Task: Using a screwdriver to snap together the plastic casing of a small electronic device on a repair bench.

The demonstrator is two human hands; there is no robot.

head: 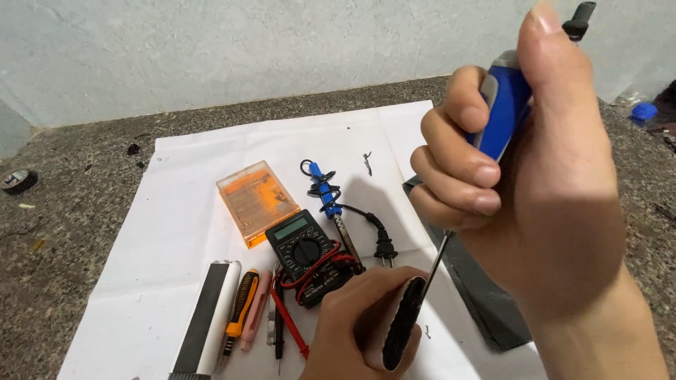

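Right hand [535,176] is wrapped tight around a blue-handled screwdriver [501,119], held upright with the shaft pointing down at a slim black device [403,325] — the left hand [355,320] grips that one on its edge, just below the right. Just left of the left hand sits a black multimeter [304,250] with red and black leads, and past it an orange plastic box [255,200]. Behind the meter lies a soldering iron [331,204] with its plug. Everything's on a white sheet [176,211] over the rough counter [63,232] — a box cutter [239,313] lies further left.
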